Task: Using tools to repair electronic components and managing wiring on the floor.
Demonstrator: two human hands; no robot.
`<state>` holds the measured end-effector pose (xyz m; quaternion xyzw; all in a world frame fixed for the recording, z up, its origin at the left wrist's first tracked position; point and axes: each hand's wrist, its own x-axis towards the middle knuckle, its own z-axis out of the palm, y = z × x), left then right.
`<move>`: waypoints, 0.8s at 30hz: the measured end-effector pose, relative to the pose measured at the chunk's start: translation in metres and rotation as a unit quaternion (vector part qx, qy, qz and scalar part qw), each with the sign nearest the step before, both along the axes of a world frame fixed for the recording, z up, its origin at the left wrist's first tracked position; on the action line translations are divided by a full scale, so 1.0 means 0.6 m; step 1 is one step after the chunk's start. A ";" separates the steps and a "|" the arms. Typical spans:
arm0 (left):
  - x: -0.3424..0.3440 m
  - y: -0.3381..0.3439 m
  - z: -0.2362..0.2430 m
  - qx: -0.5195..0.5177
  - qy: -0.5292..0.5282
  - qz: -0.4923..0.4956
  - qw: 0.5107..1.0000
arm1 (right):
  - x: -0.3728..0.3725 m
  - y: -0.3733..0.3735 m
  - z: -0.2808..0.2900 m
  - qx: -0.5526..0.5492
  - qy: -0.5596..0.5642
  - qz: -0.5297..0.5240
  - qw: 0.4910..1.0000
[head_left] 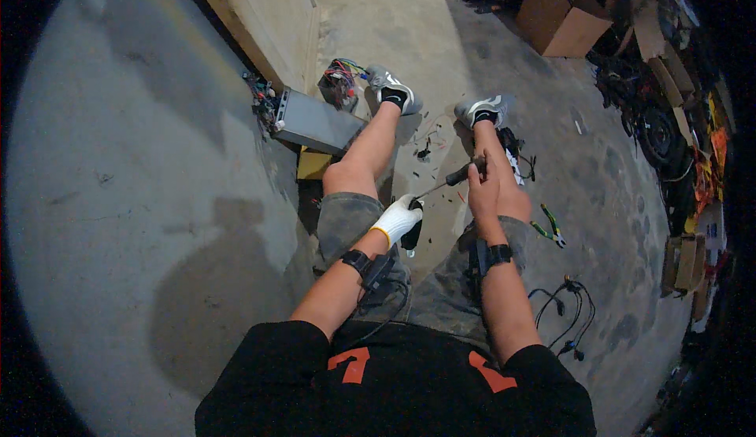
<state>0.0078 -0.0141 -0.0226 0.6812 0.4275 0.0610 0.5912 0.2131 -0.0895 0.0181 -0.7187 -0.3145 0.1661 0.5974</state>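
My left hand (396, 220), in a white knitted glove, is closed on a small black object (411, 236) between my knees; its kind cannot be made out. My bare right hand (484, 191) holds a screwdriver (461, 174) by its dark handle. The metal shaft points left and down, and its tip reaches the black object at the gloved fingers. Whether the tip sits in a screw is too small to see. Dark bits and wire scraps (425, 152) lie on the floor between my feet.
A grey metal case (319, 120) leans left of my leg, near a yellow box (313, 164) and coloured wires (341, 76). To the right lie green-handled pliers (550, 228) and black cables (579, 311). Farther right are a cardboard box (551, 16) and piled scrap (657, 134).
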 end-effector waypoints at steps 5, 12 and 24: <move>0.004 0.000 0.008 -0.023 0.009 -0.002 1.000 | 0.011 0.002 -0.023 0.055 -0.117 0.009 0.992; -0.003 0.005 -0.025 0.011 0.026 0.001 1.000 | 0.007 -0.008 0.024 -0.097 -0.009 0.057 0.994; -0.004 0.006 -0.021 0.004 0.019 0.011 1.000 | 0.005 0.000 0.008 -0.007 -0.017 0.042 0.999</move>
